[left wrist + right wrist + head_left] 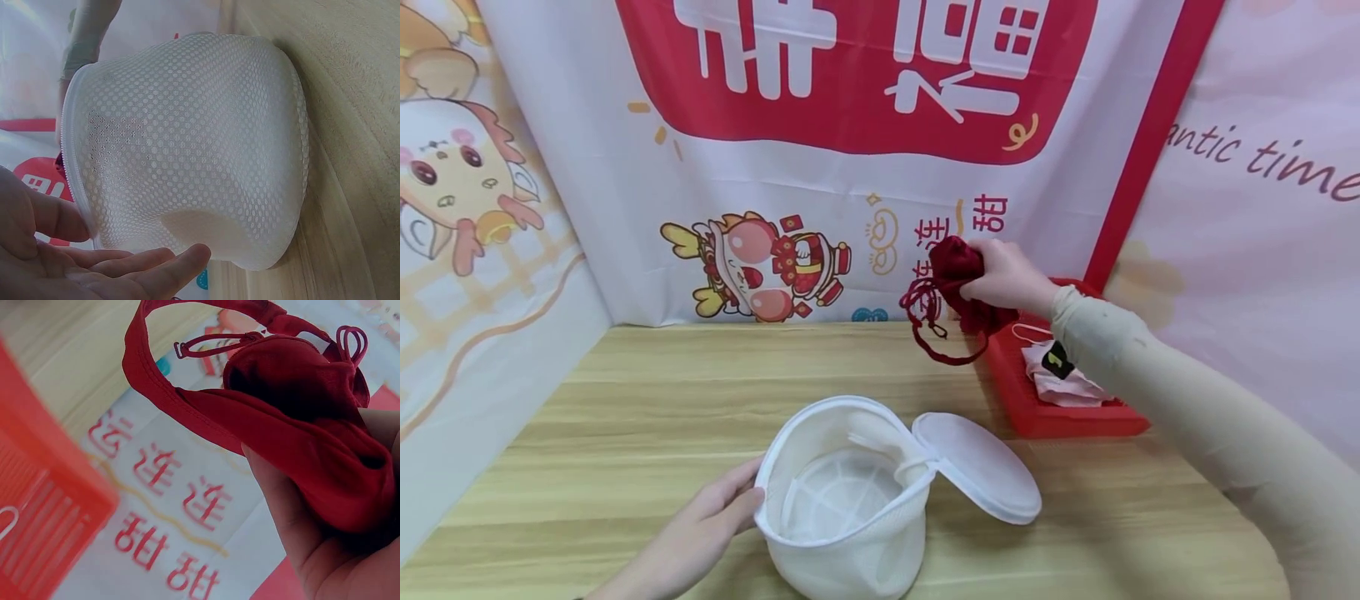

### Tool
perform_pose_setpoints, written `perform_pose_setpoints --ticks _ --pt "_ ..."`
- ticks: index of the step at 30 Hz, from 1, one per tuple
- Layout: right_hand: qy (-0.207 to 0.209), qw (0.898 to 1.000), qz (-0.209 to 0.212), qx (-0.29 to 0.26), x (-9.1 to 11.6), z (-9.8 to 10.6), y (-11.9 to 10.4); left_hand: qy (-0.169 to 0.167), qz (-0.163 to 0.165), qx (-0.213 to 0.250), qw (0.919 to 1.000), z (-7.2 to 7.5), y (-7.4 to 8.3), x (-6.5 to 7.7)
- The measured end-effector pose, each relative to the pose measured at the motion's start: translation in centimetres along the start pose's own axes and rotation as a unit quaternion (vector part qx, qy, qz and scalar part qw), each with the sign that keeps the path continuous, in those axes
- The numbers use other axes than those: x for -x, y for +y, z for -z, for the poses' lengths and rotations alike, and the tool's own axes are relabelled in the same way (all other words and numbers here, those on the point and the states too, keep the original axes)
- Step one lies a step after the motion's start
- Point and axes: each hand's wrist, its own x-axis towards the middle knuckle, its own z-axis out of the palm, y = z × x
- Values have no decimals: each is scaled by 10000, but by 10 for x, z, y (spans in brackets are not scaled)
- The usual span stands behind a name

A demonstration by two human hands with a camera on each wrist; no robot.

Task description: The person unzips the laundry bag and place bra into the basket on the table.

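Observation:
A white mesh laundry bag [850,550] stands on the table with its round zip lid [981,467] folded out to the right, its inside visible from above. My left hand [711,521] touches the left side of its rim; in the left wrist view the fingers [169,269] lie fairly straight along the mesh and the thumb is at the zip edge. My right hand [1011,275] grips a dark red bra [287,381] in the air above the red basket's near-left end. One strap and a cord loop dangle from it.
A red plastic basket [1078,423] stands at the back right, holding pale pink fabric [1060,379] with a black patch. Behind the wooden table [647,417] hangs a printed cloth backdrop [865,179], with patterned cloths on both sides.

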Motion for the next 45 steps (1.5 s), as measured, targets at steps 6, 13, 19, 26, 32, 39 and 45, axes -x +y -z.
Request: perform_pose_setpoints --ticks 6,13,19,26,32,39,45 --pt "90 9997 -217 44 -5 5 24 77 -31 -29 10000 0 -1 -1" --pt "76 9980 -620 -94 -7 13 52 33 -84 -48 9999 0 -3 0" --pt "191 9960 -853 208 -7 20 81 60 -19 -68 10000 0 -3 1" --pt "254 9903 -1049 871 -2 22 118 53 7 -56 10000 1 -2 1" --pt "210 9878 -1133 1044 4 22 134 40 -48 -102 9999 0 -2 1" --pt "122 9865 -1086 1223 4 18 148 9 -43 -105 9999 0 -2 0" --pt "7 9859 -1143 1225 4 13 155 31 -14 -121 9999 0 -2 0"
